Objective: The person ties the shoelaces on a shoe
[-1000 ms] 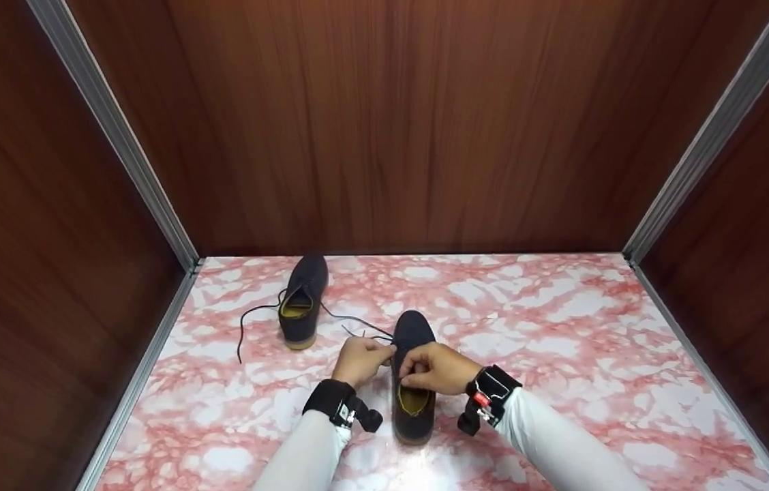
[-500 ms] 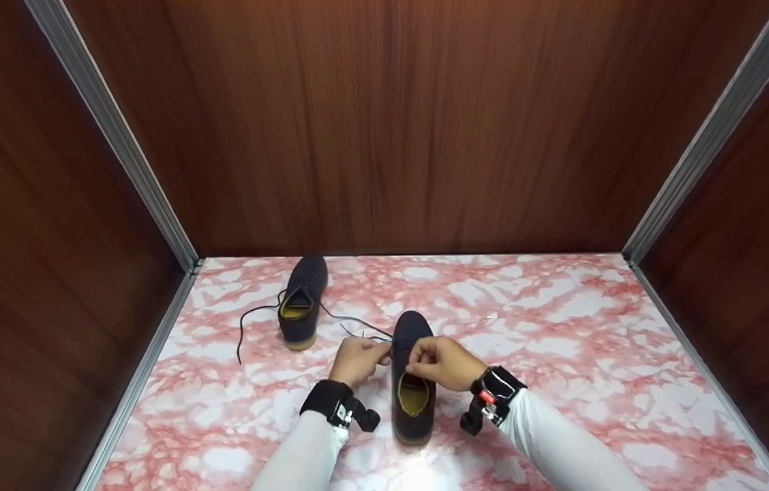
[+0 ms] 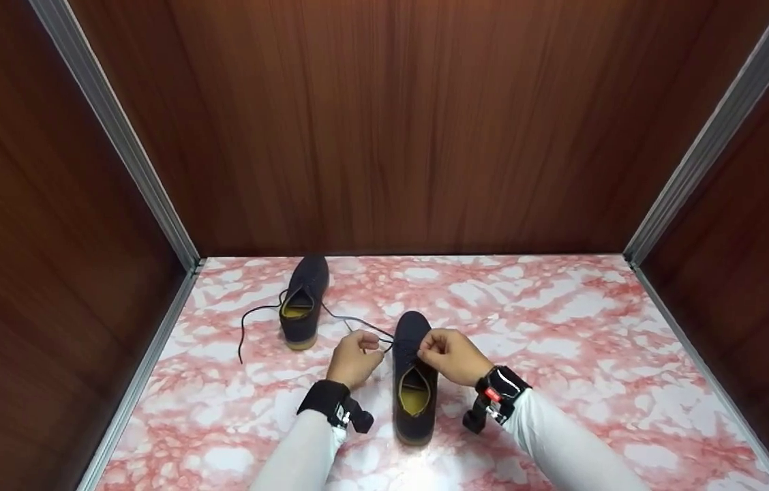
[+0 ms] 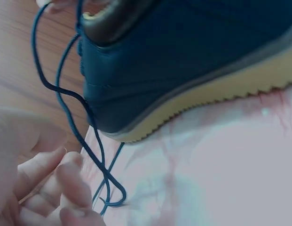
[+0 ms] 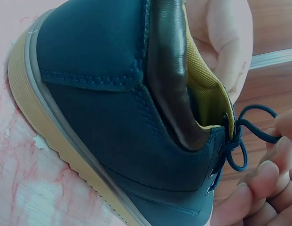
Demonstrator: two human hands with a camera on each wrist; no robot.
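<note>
A dark navy lace-up shoe (image 3: 412, 326) with yellow lining stands in front of me, toe away. Its tan sole (image 4: 202, 106) lies along the floor. At the throat, the shoelace (image 5: 237, 141) makes a small knot with loops. My right hand (image 3: 456, 356) pinches one loop between thumb and forefinger, just right of the laces. To the left of the shoe, my left hand (image 3: 355, 359) has thumb and forefinger apart, the other fingers loosely curled, nothing in them. Loose lace (image 4: 91, 150) hangs beside its fingertips in the left wrist view.
A matching shoe (image 3: 303, 300) stands farther back on the left, its untied lace (image 3: 243, 327) trailing leftward. Another lace strand (image 3: 354, 318) runs between the two shoes. Brown wood-grain panels (image 3: 398, 136) enclose the red-and-white marbled surface (image 3: 548, 327) on the back and sides.
My right hand has moved up toward the toe and slightly right, from over the shoe's opening to beside the laces. The left thumb and forefinger have parted, and that hand sits slightly farther left.
</note>
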